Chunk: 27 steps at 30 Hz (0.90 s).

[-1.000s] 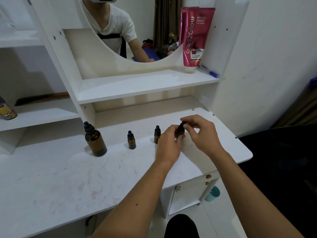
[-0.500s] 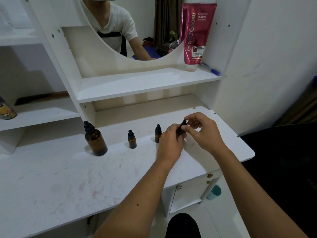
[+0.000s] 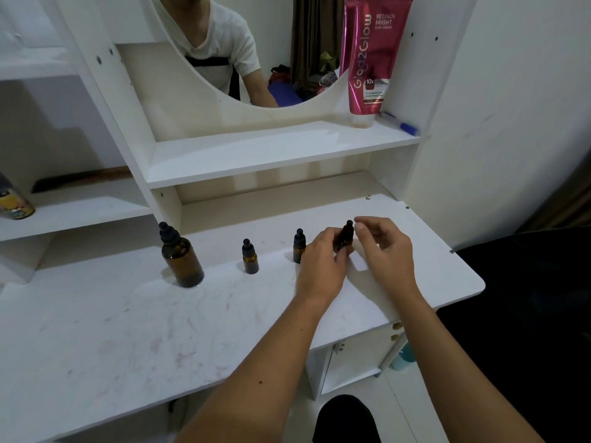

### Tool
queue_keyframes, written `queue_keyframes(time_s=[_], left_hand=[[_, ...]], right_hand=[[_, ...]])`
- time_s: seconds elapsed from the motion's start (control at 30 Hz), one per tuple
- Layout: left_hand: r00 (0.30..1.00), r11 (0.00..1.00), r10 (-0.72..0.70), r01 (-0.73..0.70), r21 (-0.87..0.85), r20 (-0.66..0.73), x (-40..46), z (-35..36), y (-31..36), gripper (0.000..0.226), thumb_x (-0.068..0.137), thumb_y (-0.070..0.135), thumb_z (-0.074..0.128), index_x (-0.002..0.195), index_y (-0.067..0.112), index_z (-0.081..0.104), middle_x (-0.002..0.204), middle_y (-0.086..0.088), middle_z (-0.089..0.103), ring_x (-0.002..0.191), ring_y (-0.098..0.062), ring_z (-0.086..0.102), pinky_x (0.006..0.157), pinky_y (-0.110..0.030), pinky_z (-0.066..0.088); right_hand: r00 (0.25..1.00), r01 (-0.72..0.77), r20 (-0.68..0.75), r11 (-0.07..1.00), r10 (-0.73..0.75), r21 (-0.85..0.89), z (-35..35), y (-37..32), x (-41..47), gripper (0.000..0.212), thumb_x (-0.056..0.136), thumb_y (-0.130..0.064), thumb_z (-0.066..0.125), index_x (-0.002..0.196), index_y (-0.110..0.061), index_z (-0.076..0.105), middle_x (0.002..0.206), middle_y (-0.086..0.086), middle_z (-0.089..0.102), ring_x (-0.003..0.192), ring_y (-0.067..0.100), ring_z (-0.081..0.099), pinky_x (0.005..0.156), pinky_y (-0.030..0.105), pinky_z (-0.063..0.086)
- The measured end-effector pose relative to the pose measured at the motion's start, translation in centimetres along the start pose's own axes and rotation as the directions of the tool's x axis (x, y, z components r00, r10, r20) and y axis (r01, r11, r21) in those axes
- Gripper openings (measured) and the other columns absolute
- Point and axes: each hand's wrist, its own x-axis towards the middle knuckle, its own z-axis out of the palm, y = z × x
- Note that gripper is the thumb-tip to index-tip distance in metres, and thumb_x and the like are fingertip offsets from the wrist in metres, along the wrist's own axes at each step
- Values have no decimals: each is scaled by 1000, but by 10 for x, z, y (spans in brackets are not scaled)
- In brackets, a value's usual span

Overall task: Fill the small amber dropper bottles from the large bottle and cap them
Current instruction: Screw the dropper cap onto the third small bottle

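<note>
My left hand [image 3: 323, 263] grips a small amber dropper bottle [image 3: 347, 235] with a black cap, just above the white tabletop [image 3: 128, 330]. My right hand [image 3: 387, 251] is right beside the cap, fingers loosely curled, fingertips at its right side and not round it. Two more capped small bottles stand to the left: one [image 3: 299, 244] partly behind my left hand, one [image 3: 250, 259] further left. The large amber bottle [image 3: 182, 260], with its black dropper cap on, stands at the left of the row.
A pink tube [image 3: 372, 55] and a blue pen [image 3: 399, 124] are on the shelf above, under a mirror [image 3: 256, 43]. A can [image 3: 14, 203] lies on the left side shelf. The table's right edge is rounded, with a wall behind.
My right hand's fingers pinched the cap of the held bottle before; now they have come off it and sit just to its right. The left hand keeps the bottle.
</note>
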Motion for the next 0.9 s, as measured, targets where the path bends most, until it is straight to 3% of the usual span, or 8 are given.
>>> queue_keyframes(time_s=[0.13, 0.27, 0.37, 0.47, 0.67, 0.77, 0.9], left_hand=[[1000, 1000, 6, -6, -10, -6, 0, 0, 0, 25, 102, 20, 61, 127, 20, 63, 118, 9, 70, 109, -4, 64, 95, -19, 50], [1000, 1000, 3, -3, -3, -3, 0, 1, -1, 24, 102, 19, 61, 126, 21, 62, 116, 10, 69, 108, -4, 64, 94, -24, 53], [1000, 1000, 11, -11, 0, -7, -1, 0, 0, 24, 102, 19, 61, 126, 21, 62, 117, 9, 70, 109, -3, 64, 94, -20, 50], [1000, 1000, 7, -7, 0, -8, -1, 0, 0, 25, 102, 21, 61, 127, 21, 62, 118, 10, 70, 109, -2, 63, 93, -15, 47], [1000, 1000, 3, -3, 1, -2, -1, 1, 0, 26, 102, 17, 61, 127, 21, 62, 119, 9, 69, 109, -2, 63, 91, -14, 47], [1000, 1000, 12, -12, 6, -9, 0, 1, 0, 24, 101, 17, 62, 125, 21, 63, 116, 9, 70, 108, -3, 63, 93, -18, 48], [1000, 1000, 10, -10, 10, -7, 1, 3, -4, 22, 101, 19, 62, 123, 22, 63, 114, 10, 69, 107, -4, 64, 96, -27, 53]], right_hand=[[997, 19, 80, 1000, -19, -3, -1, 0, 0, 24, 100, -8, 67, 118, -19, 78, 113, -9, 78, 108, 7, 73, 97, 28, 58], [998, -25, 56, 999, 23, 23, -2, -1, 0, 18, 91, -15, 81, 109, -18, 77, 101, -7, 79, 95, 8, 75, 91, 28, 60], [1000, -2, 1, 1000, 2, 5, -1, -1, -1, 17, 96, -18, 75, 112, -20, 76, 106, -6, 77, 97, 9, 73, 91, 28, 59], [998, 30, 49, 1000, -30, -3, -1, -2, -1, 25, 101, -11, 66, 121, -21, 77, 116, -9, 77, 108, 8, 72, 96, 28, 57], [999, -24, 28, 1000, 23, 15, -2, -3, -1, 17, 91, -18, 81, 108, -19, 78, 100, -7, 78, 94, 8, 74, 90, 26, 59], [1000, 27, 16, 1000, -27, -2, -1, -1, 0, 23, 98, -15, 71, 121, -19, 75, 113, -5, 75, 98, 9, 71, 91, 23, 56], [989, 71, 130, 996, -65, -44, 2, 0, 0, 31, 103, -4, 58, 127, -15, 74, 123, -4, 74, 114, 9, 69, 99, 25, 55]])
